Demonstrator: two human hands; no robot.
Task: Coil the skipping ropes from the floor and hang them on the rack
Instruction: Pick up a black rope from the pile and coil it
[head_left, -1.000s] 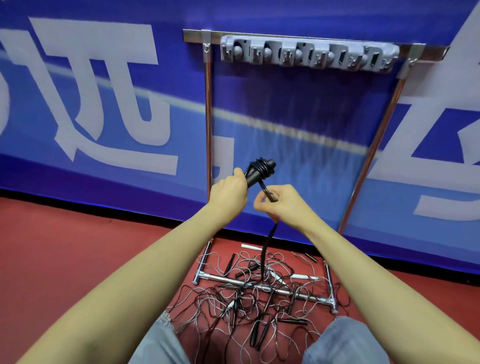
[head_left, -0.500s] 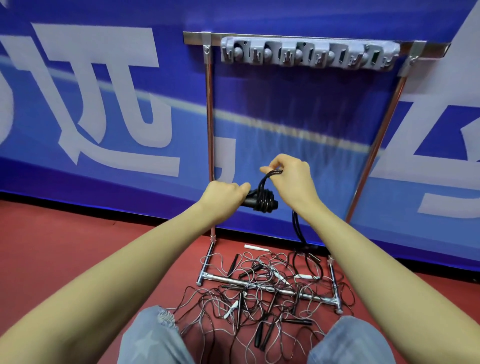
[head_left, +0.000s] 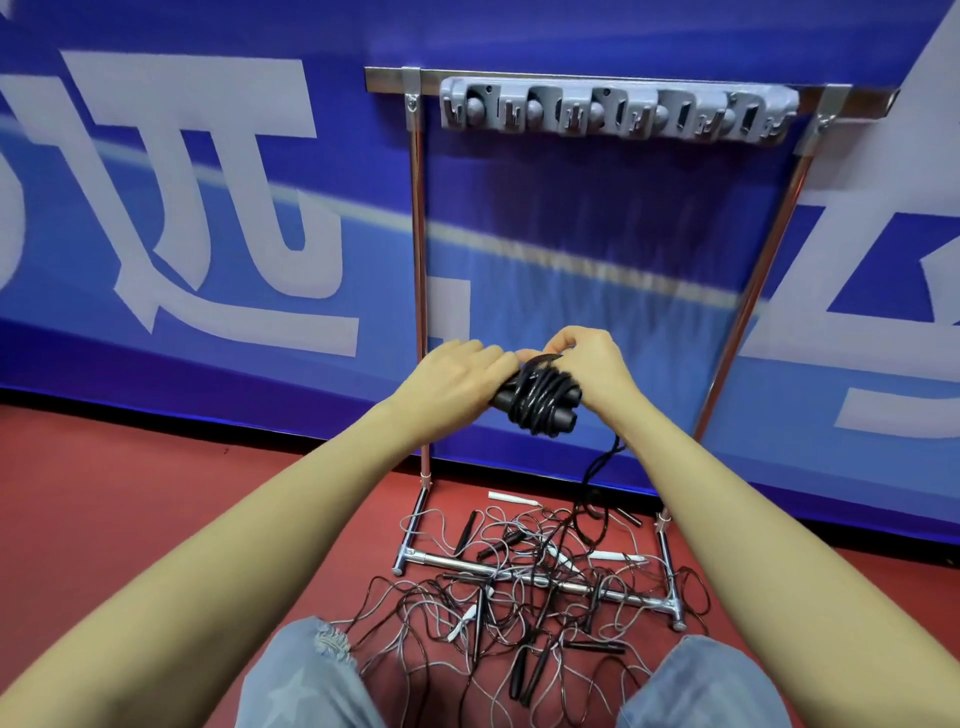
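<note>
Left hand gripping handles, right hand pinching rope mid-frame; risks snagging trailing tail in floor tangle, loosening coil.

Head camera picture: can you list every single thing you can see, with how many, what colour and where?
Black skipping rope wound round its two black handles: one, black, held up between both hands; its loose end hangs to the floor.
Tangled skipping ropes: too many to count, black and grey-white cords with black and white handles, on the floor over the rack's foot.
Silver metal rack: one, silver, standing against the banner.
Grey plastic hook strip: one, grey, on the rack's top bar, nothing hanging on it.
Blue banner with white letters: one, behind the rack.
Red floor: one, red, below.
Jeans-clad knees: two, blue, bottom edge.
Left hand: grips the handles.
Right hand: pinches the cord.
</note>
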